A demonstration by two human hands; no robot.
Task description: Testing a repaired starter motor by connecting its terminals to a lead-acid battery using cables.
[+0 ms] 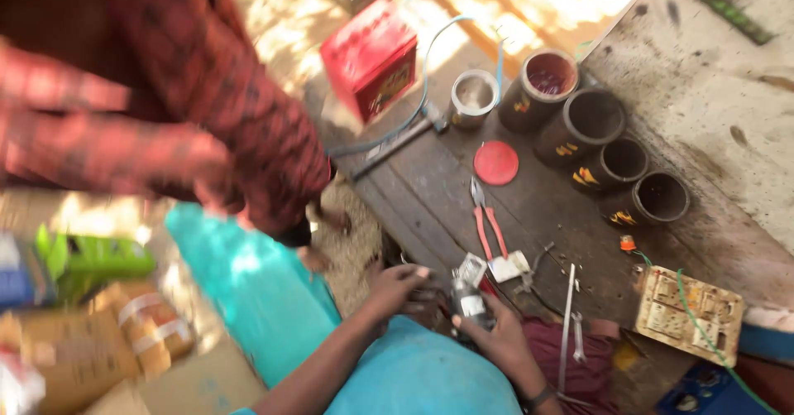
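My right hand (499, 339) is closed around a small dark and silver part (471, 302), held upright over my turquoise-clad knee (422, 378). A dark band sits on that wrist. My left hand (399, 287) rests just left of the part with its fingers spread and nothing in it. Both hands are at the near edge of a dark wooden bench (430, 191). A small silver packet (472, 268) lies on the bench right above the part.
Red-handled pliers (489, 226), a red lid (496, 163), a metal cup (473, 96), several dark tins (591, 125), a hammer (399, 142), a red box (370, 55), thin metal tools (569, 316) and a beige switch board (688, 306) lie about. A person in red plaid (165, 92) stands left, above cardboard boxes (83, 353).
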